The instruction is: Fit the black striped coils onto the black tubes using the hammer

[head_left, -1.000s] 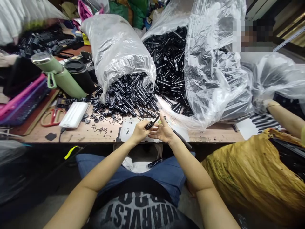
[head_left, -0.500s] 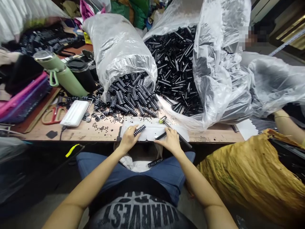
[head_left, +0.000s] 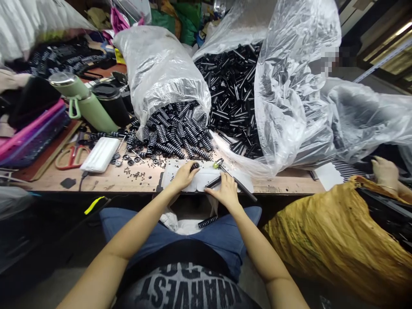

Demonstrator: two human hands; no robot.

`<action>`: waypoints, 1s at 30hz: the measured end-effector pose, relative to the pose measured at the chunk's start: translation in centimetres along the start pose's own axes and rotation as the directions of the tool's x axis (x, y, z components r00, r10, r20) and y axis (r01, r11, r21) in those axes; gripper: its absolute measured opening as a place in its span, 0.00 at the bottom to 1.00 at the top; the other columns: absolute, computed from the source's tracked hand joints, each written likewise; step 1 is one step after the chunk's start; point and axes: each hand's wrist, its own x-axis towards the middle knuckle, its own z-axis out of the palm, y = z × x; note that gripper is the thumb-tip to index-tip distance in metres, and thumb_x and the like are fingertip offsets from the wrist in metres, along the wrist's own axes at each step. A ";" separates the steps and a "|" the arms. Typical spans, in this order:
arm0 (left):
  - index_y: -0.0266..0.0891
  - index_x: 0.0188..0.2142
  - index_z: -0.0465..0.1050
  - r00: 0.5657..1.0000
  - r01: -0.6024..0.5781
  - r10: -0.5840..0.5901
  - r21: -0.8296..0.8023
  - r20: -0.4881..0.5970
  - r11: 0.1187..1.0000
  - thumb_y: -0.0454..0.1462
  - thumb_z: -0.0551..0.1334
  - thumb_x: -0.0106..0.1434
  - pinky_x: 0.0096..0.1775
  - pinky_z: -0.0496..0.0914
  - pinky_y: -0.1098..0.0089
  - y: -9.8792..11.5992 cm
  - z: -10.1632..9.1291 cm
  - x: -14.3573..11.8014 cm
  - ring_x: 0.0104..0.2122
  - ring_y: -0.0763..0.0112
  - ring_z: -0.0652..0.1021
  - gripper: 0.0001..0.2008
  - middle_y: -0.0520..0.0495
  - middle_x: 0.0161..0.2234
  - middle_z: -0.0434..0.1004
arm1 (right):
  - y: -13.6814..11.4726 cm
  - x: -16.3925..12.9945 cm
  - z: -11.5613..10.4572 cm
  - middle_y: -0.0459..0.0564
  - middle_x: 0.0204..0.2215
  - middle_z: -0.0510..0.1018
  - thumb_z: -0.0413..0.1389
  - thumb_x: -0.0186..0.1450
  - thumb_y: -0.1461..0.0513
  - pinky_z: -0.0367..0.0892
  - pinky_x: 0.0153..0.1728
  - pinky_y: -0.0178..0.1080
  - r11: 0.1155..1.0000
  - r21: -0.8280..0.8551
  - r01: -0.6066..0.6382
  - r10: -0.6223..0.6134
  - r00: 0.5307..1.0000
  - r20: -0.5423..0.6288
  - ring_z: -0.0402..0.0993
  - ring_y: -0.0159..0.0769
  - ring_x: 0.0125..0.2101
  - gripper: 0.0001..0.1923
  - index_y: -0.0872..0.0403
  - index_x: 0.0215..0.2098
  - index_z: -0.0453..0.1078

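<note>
Left hand (head_left: 184, 175) pinches a studded roller (head_left: 194, 165); right hand (head_left: 227, 191) pinches a black tube (head_left: 213, 182). The parts are not yet joined. Full bags (head_left: 161, 68) remain on the surface (head_left: 141, 182).

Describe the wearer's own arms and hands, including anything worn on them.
Both arms are bare from above the elbow to the fingertips: no sleeves, gloves, watch or bracelet show. The left hand and right hand are bare, with no rings clearly visible.

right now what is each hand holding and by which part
The left hand grips a studded black roller by its near end; the right hand pinches a thin black rod by its near end.
</note>
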 end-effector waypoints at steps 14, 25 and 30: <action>0.33 0.41 0.73 0.863 0.409 -0.465 -0.813 0.197 0.415 0.46 0.59 0.57 0.18 0.63 0.75 4.6 0.2 -1.5 0.15 0.76 0.69 0.19 0.53 0.19 0.69 | -4.6 0.7 -3.0 0.59 0.64 0.51 0.67 0.50 0.59 0.54 0.63 0.53 0.675 0.529 0.515 -0.582 0.812 -0.048 0.46 0.50 0.65 0.57 0.51 0.68 0.36; 0.34 0.35 0.70 0.792 0.534 -0.527 -0.769 0.309 0.352 0.47 0.60 0.58 0.17 0.68 0.73 5.6 0.7 -1.2 0.14 0.71 0.72 0.16 0.52 0.18 0.69 | -5.1 1.2 -1.9 0.61 0.61 0.55 0.67 0.46 0.61 0.51 0.64 0.53 0.713 0.504 0.487 -0.530 0.845 -0.067 0.51 0.50 0.63 0.57 0.54 0.66 0.40; 0.34 0.46 0.72 0.879 0.452 -0.438 -0.625 0.190 0.636 0.45 0.55 0.64 0.27 0.73 0.68 4.1 1.8 -1.2 0.23 0.70 0.75 0.18 0.47 0.27 0.72 | -4.9 1.3 -0.1 0.63 0.60 0.56 0.66 0.44 0.62 0.51 0.63 0.54 0.787 0.444 0.428 -0.437 0.895 -0.088 0.51 0.52 0.62 0.56 0.57 0.65 0.43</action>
